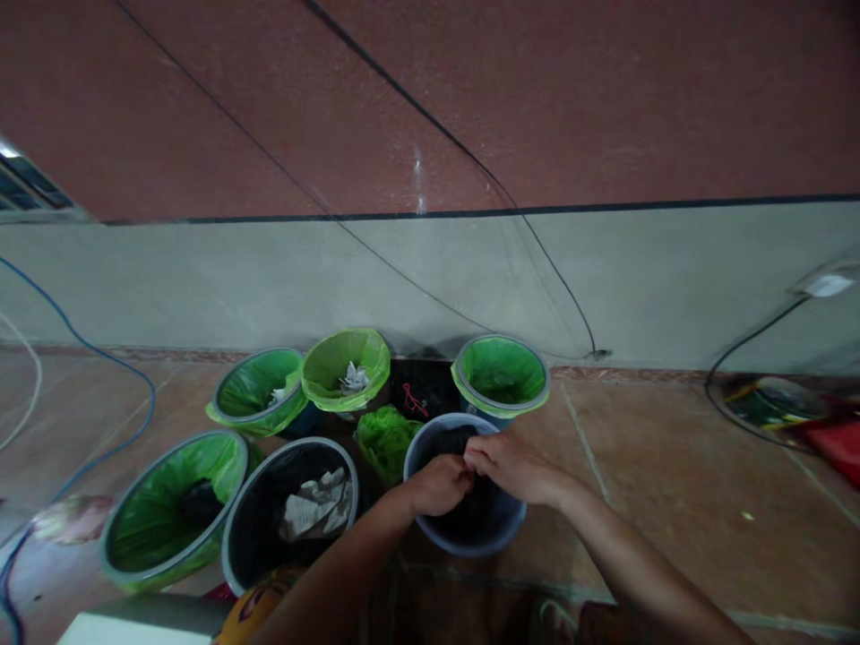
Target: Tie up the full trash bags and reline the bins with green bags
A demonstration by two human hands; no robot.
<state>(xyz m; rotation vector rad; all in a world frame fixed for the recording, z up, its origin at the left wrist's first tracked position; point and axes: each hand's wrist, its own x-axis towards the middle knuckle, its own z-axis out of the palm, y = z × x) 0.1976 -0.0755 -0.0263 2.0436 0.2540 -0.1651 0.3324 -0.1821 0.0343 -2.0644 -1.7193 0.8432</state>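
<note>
A greyish-blue round bin [508, 530] stands on the tiles below me, and black plastic bag [463, 515] shows inside it. Over its opening my left hand [440, 484] and my right hand [505, 466] meet, fingers closed and pinched together on the black bag. My left wrist crosses the near left rim. Behind the bin lies a crumpled bright green bag [388, 443]. A green-lined bin [501, 367] stands just beyond my right hand.
To the left are a black-lined bin [232, 537] with crumpled paper [319, 504] and several green-lined bins, one being a lime-lined bin [322, 358]. A dark bag with red string [415, 401] lies by the wall. A blue hose [107, 354] and black cable [710, 394] flank the area.
</note>
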